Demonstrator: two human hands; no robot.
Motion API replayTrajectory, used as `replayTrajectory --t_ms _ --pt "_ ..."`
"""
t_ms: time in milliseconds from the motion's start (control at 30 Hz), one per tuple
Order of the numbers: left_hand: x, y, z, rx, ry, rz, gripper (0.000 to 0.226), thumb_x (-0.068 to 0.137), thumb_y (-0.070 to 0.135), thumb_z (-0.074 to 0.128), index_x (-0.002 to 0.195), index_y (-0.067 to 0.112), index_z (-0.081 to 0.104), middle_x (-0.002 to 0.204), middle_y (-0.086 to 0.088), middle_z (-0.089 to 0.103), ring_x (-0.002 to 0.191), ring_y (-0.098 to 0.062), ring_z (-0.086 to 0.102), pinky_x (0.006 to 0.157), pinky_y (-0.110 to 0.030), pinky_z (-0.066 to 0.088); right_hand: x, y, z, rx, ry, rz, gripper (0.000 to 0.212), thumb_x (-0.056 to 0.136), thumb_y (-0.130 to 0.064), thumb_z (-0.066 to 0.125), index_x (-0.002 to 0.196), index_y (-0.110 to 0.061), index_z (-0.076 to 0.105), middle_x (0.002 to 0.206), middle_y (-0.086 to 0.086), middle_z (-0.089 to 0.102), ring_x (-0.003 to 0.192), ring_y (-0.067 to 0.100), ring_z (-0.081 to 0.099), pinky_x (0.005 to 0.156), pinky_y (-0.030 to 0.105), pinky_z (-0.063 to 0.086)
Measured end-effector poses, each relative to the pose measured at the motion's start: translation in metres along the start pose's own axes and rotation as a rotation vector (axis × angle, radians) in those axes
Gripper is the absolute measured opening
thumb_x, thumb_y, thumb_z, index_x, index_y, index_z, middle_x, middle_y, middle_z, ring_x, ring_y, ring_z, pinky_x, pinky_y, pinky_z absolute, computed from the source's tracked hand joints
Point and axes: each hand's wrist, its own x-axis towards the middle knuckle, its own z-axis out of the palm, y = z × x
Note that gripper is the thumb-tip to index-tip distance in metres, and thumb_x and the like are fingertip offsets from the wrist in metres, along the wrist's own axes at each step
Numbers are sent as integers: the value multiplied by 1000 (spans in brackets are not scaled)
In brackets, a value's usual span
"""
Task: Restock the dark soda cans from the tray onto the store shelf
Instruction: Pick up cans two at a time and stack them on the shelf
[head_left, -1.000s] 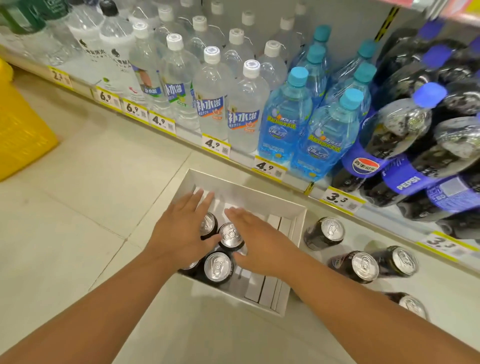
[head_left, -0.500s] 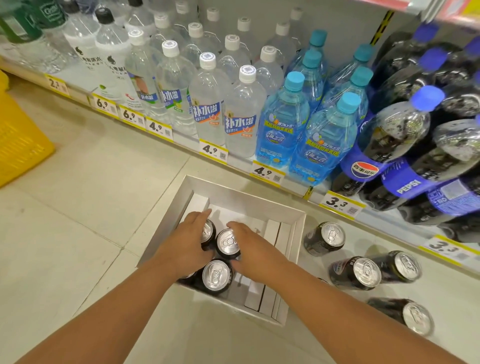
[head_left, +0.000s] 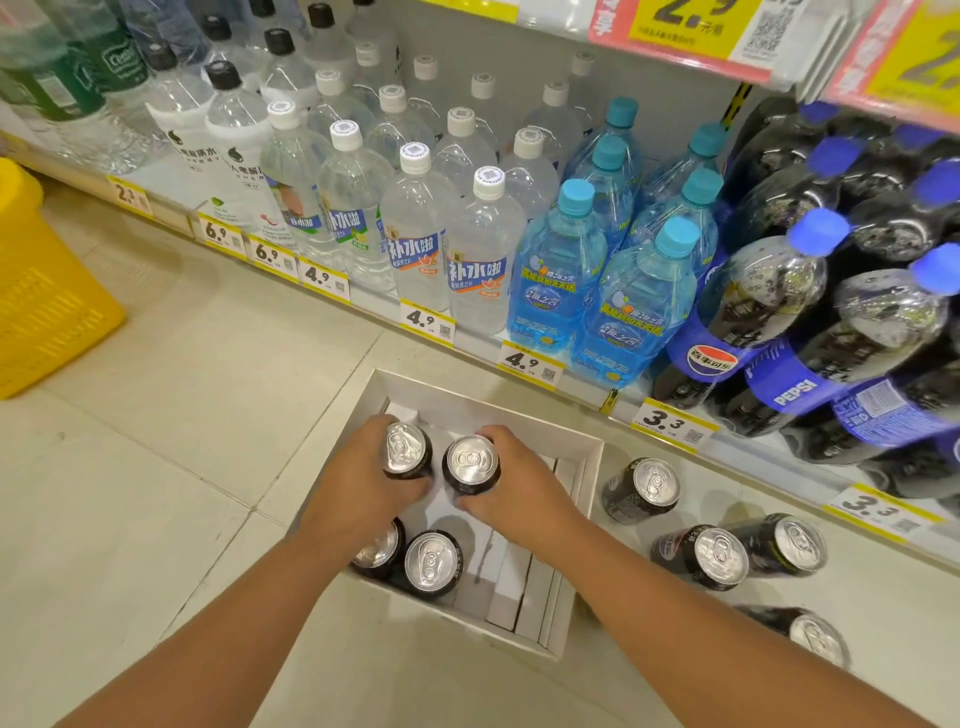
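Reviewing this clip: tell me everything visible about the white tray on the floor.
The tray is a shallow, open-topped rectangular box, seemingly white cardboard, sitting on the tiled floor in front of the bottom shelf. Folded white card inserts line its right side. Two dark cans stand upright in its near left corner. The left hand and right hand reach over it, each gripping another can. Four more cans stand outside to its right.

Bright, even overhead store light filled the scene. Soft, short shadows lay on the pale tiled floor (head_left: 156, 467) beside the dark aluminium soda cans (head_left: 641, 491). Their silver tops caught glare. The wide lens bent the edges, and the dark blue-capped cola bottles (head_left: 831, 322) blurred at right.
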Motion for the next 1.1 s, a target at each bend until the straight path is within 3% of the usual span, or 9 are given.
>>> replayTrajectory --t_ms 67,167,333,500,667,767,900,1033,1100 --pt "-10 26 -19 -25 35 53 64 63 24 92 112 36 54 106 14 62 95 -6 60 74 -10 40 -10 -21 -26 24 15 -2 76 67 -34 89 128 -34 44 114 -13 63 101 8 60 86 24 48" --pt "-38 89 -64 -42 64 73 68 63 24 93 116 33 51 101 17 62 91 -5 59 75 -13 40 -39 -69 -87 48 36 4 76 65 -31 90 127 -32 45 107 -16 62 97 5 59 80 18 44" --pt "-99 230 -160 -90 23 66 67 61 26 94 109 33 48 89 19 64 78 19 58 63 -2 41 -108 -180 -211 148 93 18 67 63 -25 92 114 -36 51 103 -17 67 92 1 63 75 10 43" --pt "-162 396 -268 -129 -2 145 62 58 25 95 105 38 57 93 18 71 84 11 62 66 -8 44 -195 -311 -359 225 141 -37 67 68 -26 91 111 -50 47 103 -33 59 93 -23 53 77 7 41" --pt "-216 568 -372 -118 18 295 58 60 30 94 100 48 55 91 25 68 82 13 62 64 -3 42 -282 -432 -508 220 226 -85 68 68 -31 92 103 -61 42 105 -31 59 95 -4 60 74 6 43" --pt "-244 660 -423 -129 39 390 59 58 31 96 100 48 59 93 21 70 84 9 64 72 -6 45 -328 -488 -591 175 290 -94 62 65 -39 91 109 -55 51 104 -26 65 94 -6 62 80 14 47" --pt "-281 772 -474 -87 35 481 68 53 47 94 113 38 64 100 17 73 92 -4 70 88 -32 54 -384 -544 -692 188 344 -122 69 58 -45 91 119 -42 58 108 -18 69 100 -1 64 92 28 53" --pt "-321 865 -501 -124 41 557 52 55 41 96 98 35 67 90 16 76 84 -3 71 81 -27 54 -432 -578 -771 192 347 -178 59 58 -42 91 109 -38 61 108 -10 72 104 15 69 95 47 54" --pt "-340 903 -508 -168 43 594 47 55 43 96 93 34 69 87 16 77 86 -9 72 75 -21 53 -452 -587 -805 198 383 -212 59 55 -41 92 106 -33 63 105 -8 75 103 15 70 96 48 53"
